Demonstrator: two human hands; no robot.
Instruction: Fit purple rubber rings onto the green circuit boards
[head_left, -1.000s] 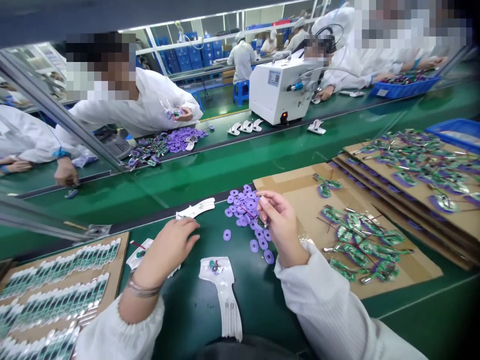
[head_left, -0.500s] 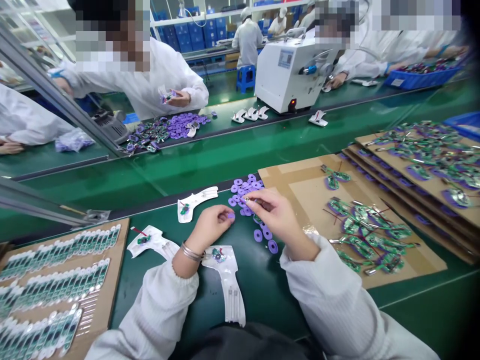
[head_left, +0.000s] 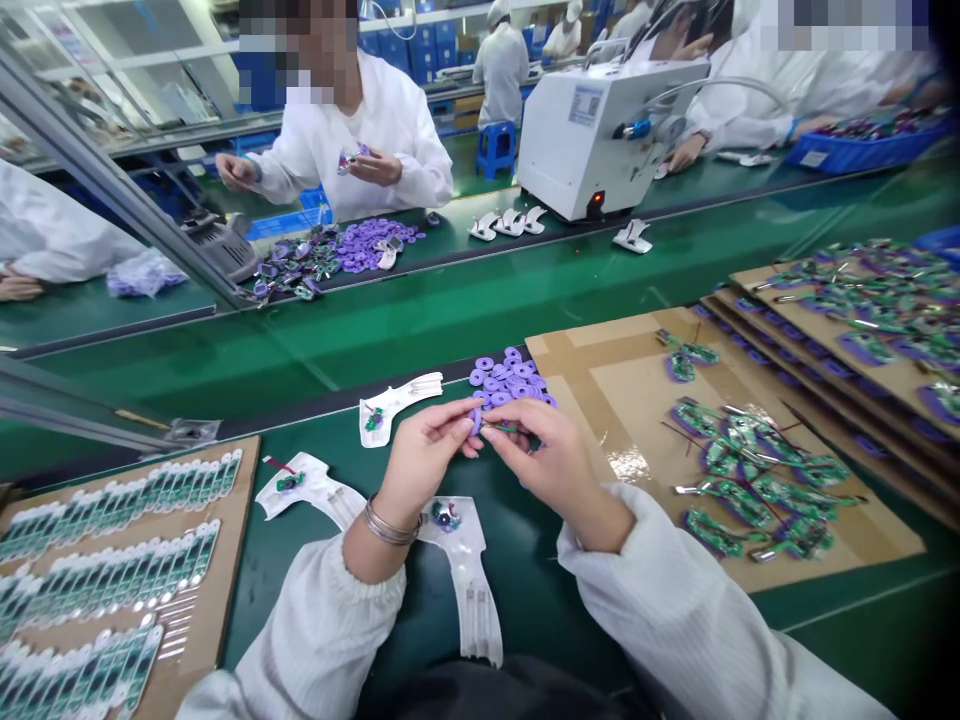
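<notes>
- Pinching a purple ring with the left hand
- Pinching a tiny green board with the right hand, right beside the ring
- More purple rings piled just past the hands, near the far edge of the green bench

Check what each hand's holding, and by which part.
The left hand pinches a purple ring by its edge. The right hand pinches a small green part at its end; the fingers hide the rest.

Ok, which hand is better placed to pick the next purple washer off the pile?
Right, probably. The right hand sits nearer, just below the purple washer pile, though it pinches a thin wired part; the left hand holds a washer and lies further off.
</notes>
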